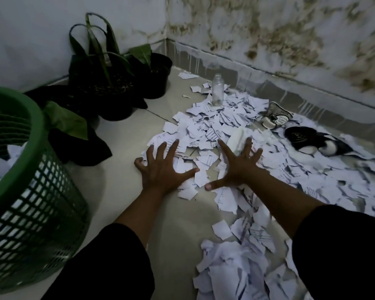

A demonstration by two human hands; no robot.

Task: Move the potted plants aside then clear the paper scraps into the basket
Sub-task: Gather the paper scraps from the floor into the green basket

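green basket (30, 191) far left of paper scraps (214, 128), some scraps inside | potted plants (108, 83) behind-left of scraps | left hand (162, 169), right hand (238, 163) splayed flat on scraps, holding nothing | clear bottle (218, 89) standing at scraps' far edge | black-white pouches (307, 141) right

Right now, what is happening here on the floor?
A person presses both spread hands, left hand and right hand, flat onto the paper scraps on the floor. The potted plants already stand in the corner. The green basket on the left holds some paper, but many scraps remain.
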